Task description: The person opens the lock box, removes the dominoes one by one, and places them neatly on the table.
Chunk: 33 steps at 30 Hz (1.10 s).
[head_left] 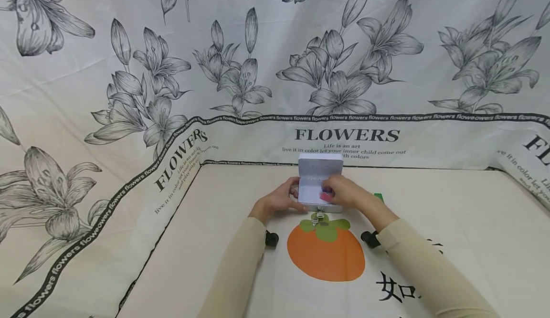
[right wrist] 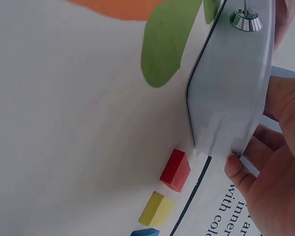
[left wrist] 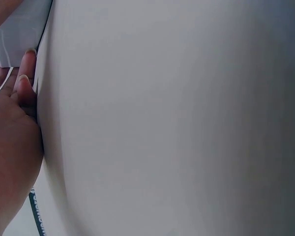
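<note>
A small white metal cash box (head_left: 320,208) stands on the table with its lid (head_left: 320,166) raised. My left hand (head_left: 280,196) grips the box's left side, thumb along the front edge. My right hand (head_left: 343,191) reaches over the box's right side, its curled fingers pinching a pink block (head_left: 326,197) inside; the fingertips are partly hidden. Keys (head_left: 316,218) hang from the lock (right wrist: 247,20) on the front wall. In the right wrist view, a red block (right wrist: 176,170), a yellow block (right wrist: 156,209) and a blue block (right wrist: 145,232) lie beside the box.
A green block (head_left: 378,197) shows behind my right forearm. The tablecloth bears a printed orange persimmon (head_left: 325,256) and black characters (head_left: 393,287). Behind the box rises a white flowered curtain (head_left: 240,139).
</note>
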Tool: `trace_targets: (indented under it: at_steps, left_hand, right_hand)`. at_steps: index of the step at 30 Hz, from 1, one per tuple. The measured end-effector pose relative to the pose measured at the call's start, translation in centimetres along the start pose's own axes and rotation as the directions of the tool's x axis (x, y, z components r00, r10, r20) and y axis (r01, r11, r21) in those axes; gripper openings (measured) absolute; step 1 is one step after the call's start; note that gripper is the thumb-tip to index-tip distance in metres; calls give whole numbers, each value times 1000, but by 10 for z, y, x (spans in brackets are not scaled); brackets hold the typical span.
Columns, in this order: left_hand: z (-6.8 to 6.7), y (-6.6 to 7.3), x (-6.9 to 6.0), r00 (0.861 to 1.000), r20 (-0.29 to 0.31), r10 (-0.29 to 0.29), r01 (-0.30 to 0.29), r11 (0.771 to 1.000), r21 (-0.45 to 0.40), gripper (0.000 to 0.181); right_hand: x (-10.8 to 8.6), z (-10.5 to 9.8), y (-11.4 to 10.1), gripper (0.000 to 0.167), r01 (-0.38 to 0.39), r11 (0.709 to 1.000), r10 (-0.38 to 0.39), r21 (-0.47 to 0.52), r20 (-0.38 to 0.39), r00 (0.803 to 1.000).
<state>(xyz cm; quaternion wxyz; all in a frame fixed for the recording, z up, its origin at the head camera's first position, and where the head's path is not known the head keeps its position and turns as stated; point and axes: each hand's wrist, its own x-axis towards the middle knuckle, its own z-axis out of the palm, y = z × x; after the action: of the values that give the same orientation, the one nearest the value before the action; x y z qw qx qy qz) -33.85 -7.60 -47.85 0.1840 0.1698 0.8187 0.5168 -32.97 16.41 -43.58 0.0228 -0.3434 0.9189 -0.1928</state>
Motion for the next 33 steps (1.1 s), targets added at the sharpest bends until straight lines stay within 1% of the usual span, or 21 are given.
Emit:
trace_targets:
  at_steps: [7,11,15,19,26,33]
  left_hand:
    - [0,1,-2,1000,10,-6,6,1000,8,99]
    - [0,1,-2,1000,12,-13,13,1000,10,100]
    - [-1,2,-2,1000,7,-15,15,1000,16,99]
    - [-2,3,-2,1000,6,-11,11,1000,18,99]
    - [-1,1,-2,1000,14,1,-2,1000,19,99]
    - [-2,1,-1,1000,17,12,-13,999,35,100]
  right_hand:
    - [1,3,1,11,-15,999,15,29,-6,1000]
    - [0,1,3,16,-32,996,30,77,27,999]
    - [1,-3,4,19,-43,994,37,98,62,997]
    - [3,-3,4,21,-49,995,43,87,71,997]
    - [6,-3,1,18,-76,997,73,23,79,994]
    - [7,-5,-3,16,-75,996,71,43,89,994]
